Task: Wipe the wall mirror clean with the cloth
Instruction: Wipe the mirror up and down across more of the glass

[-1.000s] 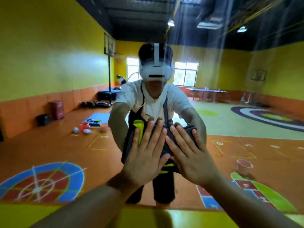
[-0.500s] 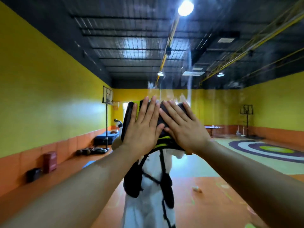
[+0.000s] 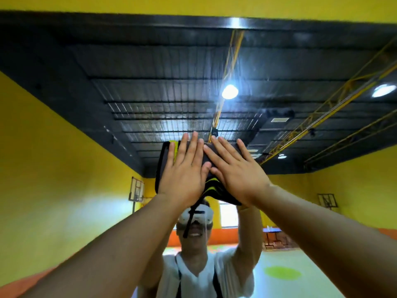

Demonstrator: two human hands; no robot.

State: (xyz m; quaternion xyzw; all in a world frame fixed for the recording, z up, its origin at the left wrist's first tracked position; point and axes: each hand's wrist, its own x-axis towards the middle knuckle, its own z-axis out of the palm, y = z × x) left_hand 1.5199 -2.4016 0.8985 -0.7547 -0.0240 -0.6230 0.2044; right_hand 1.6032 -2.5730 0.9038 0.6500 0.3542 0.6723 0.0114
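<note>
left hand [image 3: 184, 178], right hand [image 3: 238, 177], one cloth [image 3: 216, 189]

Glossy mirror [image 3: 75, 168], matt fabric cloth [image 3: 165, 164]

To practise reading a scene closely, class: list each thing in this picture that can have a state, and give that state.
left hand, flat, fingers straight, pressing the cloth.
right hand, flat, fingers straight, pressing the cloth.
cloth, pinned against the mirror under both hands.
mirror, cloth pressed high on it; faint streaks show.
ceiling lamp, lit, seen in reflection.
</note>
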